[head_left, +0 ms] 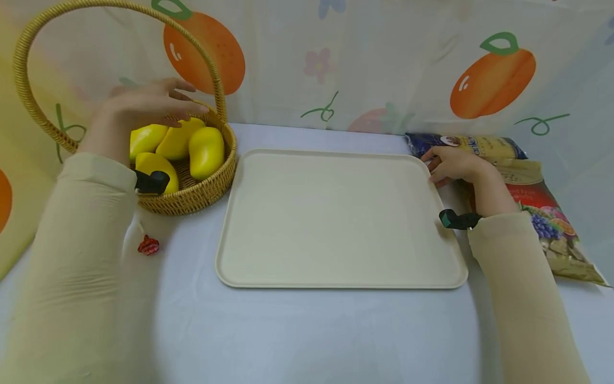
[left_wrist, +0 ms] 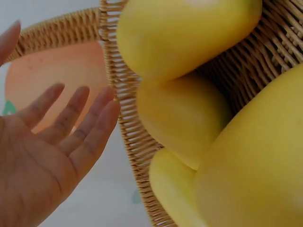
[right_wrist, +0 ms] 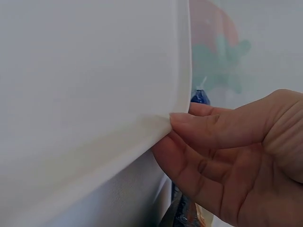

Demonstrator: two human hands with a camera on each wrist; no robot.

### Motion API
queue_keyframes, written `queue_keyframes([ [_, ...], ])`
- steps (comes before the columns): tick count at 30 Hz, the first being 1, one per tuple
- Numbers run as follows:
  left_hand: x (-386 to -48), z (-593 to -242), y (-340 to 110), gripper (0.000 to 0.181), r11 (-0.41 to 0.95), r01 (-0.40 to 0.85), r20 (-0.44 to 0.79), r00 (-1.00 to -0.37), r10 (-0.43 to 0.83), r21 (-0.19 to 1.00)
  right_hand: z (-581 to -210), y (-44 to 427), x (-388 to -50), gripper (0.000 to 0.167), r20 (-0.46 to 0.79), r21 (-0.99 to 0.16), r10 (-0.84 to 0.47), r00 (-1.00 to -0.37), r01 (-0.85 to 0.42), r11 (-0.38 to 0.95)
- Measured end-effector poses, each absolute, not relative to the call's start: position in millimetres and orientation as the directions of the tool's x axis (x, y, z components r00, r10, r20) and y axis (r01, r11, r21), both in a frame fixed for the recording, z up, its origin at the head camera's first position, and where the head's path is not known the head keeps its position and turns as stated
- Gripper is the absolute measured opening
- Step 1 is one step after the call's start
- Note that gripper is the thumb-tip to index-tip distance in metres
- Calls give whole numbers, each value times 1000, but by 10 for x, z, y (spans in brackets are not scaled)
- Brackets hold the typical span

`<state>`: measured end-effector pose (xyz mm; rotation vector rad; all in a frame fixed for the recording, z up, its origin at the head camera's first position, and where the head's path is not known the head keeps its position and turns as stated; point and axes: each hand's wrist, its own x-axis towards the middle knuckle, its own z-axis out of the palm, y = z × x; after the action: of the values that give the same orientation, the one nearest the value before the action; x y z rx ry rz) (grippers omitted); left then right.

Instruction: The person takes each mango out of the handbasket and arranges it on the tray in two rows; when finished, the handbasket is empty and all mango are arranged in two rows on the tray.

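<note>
My left hand [head_left: 148, 104] hovers above the wicker basket [head_left: 194, 201] at the left, its fingers extended and holding nothing. Several yellow mangoes [head_left: 207, 153] lie in the basket; in the left wrist view the hand's palm [left_wrist: 38, 165] shows beside the rim, apart from the fruit. A cream rectangular tray [head_left: 336, 221] lies on the table at the centre. At its far right corner my right hand [head_left: 453, 164] pinches the rim. In the right wrist view, the thumb [right_wrist: 199, 125] rests on top of the tray's edge, with fingers underneath.
Two food packages lie right of the tray: a blue-and-yellow bag [head_left: 484, 145] at the back and a red-and-gold bag [head_left: 542, 205] partly behind my right arm. The basket's tall handle [head_left: 21, 69] arches up. A small red ornament [head_left: 148, 245] lies near the basket. A fruit-patterned curtain [head_left: 374, 64] hangs behind.
</note>
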<state>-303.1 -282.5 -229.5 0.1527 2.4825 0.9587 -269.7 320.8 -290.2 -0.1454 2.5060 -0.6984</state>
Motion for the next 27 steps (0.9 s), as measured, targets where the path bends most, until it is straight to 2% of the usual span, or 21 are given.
queue_keyframes([
  [6,-2815,-2196,-2679,96,746,-73,-457,-828,325,662,-2903,3191,-2677,56,-472,-517,-232,-851,54,854],
  [10,-2794,-2218,-2686,100,756,-54,-464,-817,342,652,-2907,3183,-2678,57,-472,-532,-236,-849,62,844],
  [15,-2820,-2268,-2728,96,770,-15,-463,-806,368,638,-2920,3190,-2694,58,-474,-541,-237,-848,69,838],
  [27,-2863,-2341,-2601,91,865,190,-490,-758,429,464,-2953,3194,-2695,59,-479,-540,-231,-846,77,838],
])
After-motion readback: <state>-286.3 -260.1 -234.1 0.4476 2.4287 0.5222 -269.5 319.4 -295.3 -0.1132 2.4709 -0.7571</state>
